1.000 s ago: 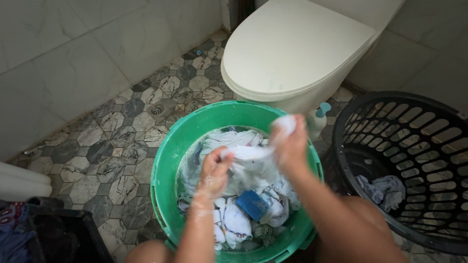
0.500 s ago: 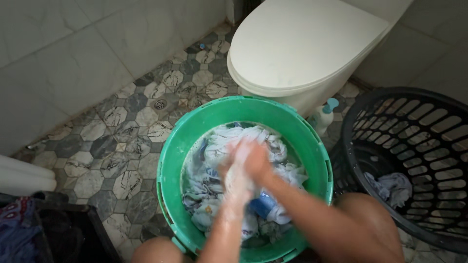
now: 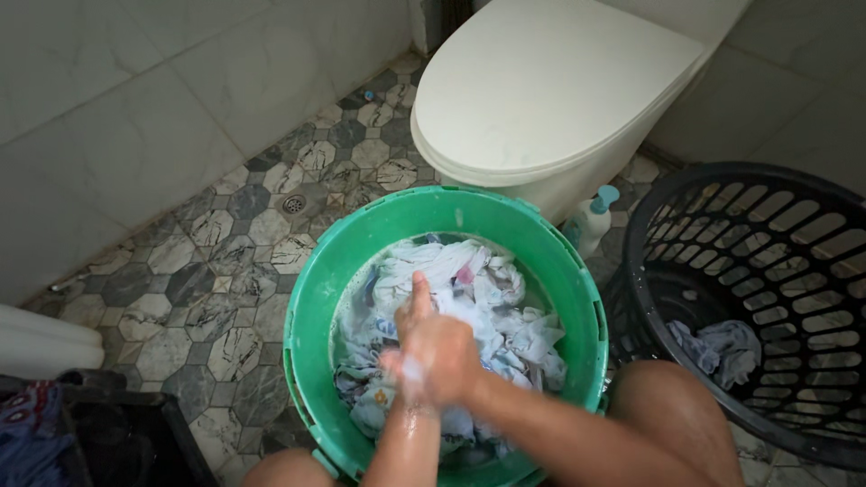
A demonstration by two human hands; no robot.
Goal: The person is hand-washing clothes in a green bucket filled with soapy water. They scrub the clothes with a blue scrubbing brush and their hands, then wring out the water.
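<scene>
Head view: hands [image 3: 433, 356] now together, pressed onto laundry [image 3: 469, 298].

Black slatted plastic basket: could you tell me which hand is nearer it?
Right, narrowly: both press together over the green plastic bucket, right hand on the basket's side, left hand beyond.

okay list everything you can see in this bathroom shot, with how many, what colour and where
bucket: one, green, centre of the floor in front of the toilet
wet laundry: a heap, mostly white and pale blue, inside the bucket
toilet: one, white, lid shut, behind the bucket
pump bottle: one, white with a teal top, on the floor between toilet and basket
laundry basket: one, black, slotted, at right
cloth: one grey-blue bundle, inside the basket
floor drain: one, metal, in the patterned tiles at left
left hand: soapy, pressed on the laundry
right hand: soapy, clasped against the left hand
</scene>
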